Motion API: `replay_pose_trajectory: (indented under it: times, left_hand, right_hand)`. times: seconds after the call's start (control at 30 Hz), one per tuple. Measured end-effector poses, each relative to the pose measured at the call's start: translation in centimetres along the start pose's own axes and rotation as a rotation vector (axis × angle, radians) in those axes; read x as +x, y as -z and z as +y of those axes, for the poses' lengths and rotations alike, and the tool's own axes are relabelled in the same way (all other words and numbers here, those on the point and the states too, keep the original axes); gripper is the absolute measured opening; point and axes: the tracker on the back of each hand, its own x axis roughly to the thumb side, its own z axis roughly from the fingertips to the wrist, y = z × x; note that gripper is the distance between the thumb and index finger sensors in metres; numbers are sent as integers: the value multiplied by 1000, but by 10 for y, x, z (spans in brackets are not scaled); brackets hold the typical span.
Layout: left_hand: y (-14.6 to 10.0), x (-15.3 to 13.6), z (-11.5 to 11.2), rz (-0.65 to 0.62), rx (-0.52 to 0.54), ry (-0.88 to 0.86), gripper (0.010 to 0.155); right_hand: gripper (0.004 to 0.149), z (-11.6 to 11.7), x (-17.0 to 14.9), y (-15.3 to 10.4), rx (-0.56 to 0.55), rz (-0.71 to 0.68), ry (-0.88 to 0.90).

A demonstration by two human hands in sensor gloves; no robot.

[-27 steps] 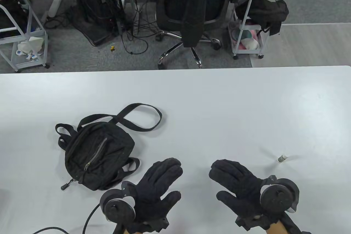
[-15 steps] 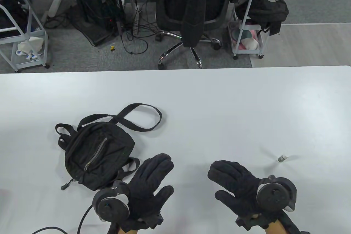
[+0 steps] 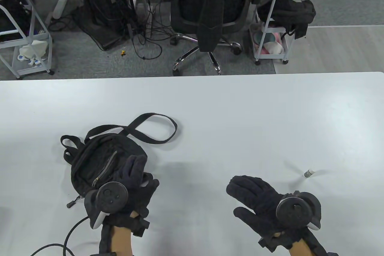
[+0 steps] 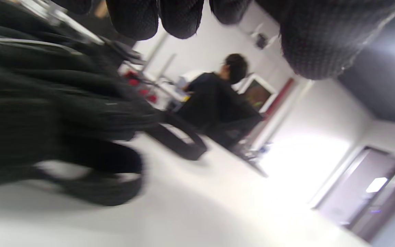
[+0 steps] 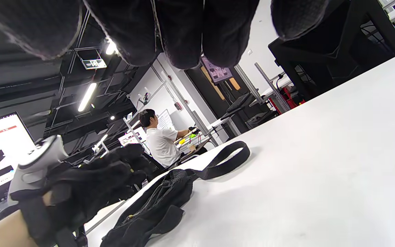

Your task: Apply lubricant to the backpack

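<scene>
A small black backpack [image 3: 99,163] lies flat on the white table [image 3: 240,118] at the left, its grey front zipper [image 3: 106,167] facing up and a strap loop [image 3: 156,130] trailing to the right. My left hand [image 3: 136,172] reaches over the backpack's lower right corner with fingers spread, gripping nothing. In the left wrist view the fingertips [image 4: 180,17] hang above the blurred backpack [image 4: 46,113]. My right hand [image 3: 249,193] is open and empty over the table. A small white lubricant tube [image 3: 308,173] lies to its upper right. The right wrist view shows the backpack [image 5: 156,202] and my left hand [image 5: 91,185].
A black cable [image 3: 69,235] runs from my left hand across the table's front left. Beyond the table's far edge stand an office chair [image 3: 210,7], wire carts [image 3: 271,43] and a tangle of cords on the floor.
My left hand has moved left and forward from the bare table onto the backpack's lower right corner. My right hand has barely shifted.
</scene>
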Motion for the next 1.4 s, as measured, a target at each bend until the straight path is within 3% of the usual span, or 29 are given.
replay_pose_trajectory:
  times: [0.2, 0.43, 0.6, 0.77, 0.97, 1.17, 1.27, 1.4]
  left_hand:
    - [10, -21, -23, 219, -59, 242, 99]
    - [20, -27, -46, 313, -113, 461, 105]
    - [24, -29, -47, 378, -97, 465, 94]
    - [21, -32, -37, 459, 44, 469, 71]
    - [17, -32, -28, 425, 169, 510, 46]
    - [5, -19, -5, 371, 358, 362, 45]
    - [-2, -2, 6, 281, 454, 229, 45]
    - [-8, 26, 8, 139, 506, 149, 45]
  right_hand:
    - [64, 3, 2, 0, 12, -6, -24]
    - [64, 5, 2, 1, 27, -8, -41]
    - [64, 8, 4, 1, 47, -17, -56]
    - [65, 11, 9, 1, 62, -31, -71]
    - [65, 14, 11, 1, 71, -35, -76]
    - [65, 12, 10, 0, 66, -29, -69]
    - [65, 10, 8, 0, 57, -26, -64]
    - [65, 5, 7, -1, 35, -27, -53]
